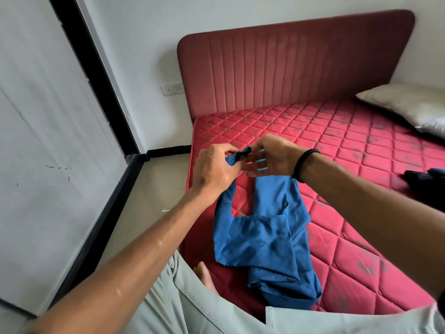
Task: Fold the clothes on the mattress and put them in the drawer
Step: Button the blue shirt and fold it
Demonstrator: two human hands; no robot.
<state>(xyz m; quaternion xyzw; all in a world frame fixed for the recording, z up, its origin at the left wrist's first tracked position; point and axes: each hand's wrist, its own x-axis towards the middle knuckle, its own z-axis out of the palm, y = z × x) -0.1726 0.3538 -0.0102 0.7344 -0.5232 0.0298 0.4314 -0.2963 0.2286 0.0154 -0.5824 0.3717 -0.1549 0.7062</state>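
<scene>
A blue garment (265, 239) lies crumpled on the red quilted mattress (349, 145), its upper end lifted, with a dark garment (426, 175) at the right edge.

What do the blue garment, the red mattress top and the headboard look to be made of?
Blue garment: thin woven cloth, probably cotton, matte, creasing softly. Mattress: quilted fabric with a slight satin sheen, stitched in diamonds. Headboard: upholstered, velvet-like matte fabric with vertical channel seams; the exact fibre cannot be told.

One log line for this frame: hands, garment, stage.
left hand: pinching blue garment end | right hand: pinching same end | garment: trailing on mattress, unfolded | dark clothing: untouched | stage: folding
</scene>
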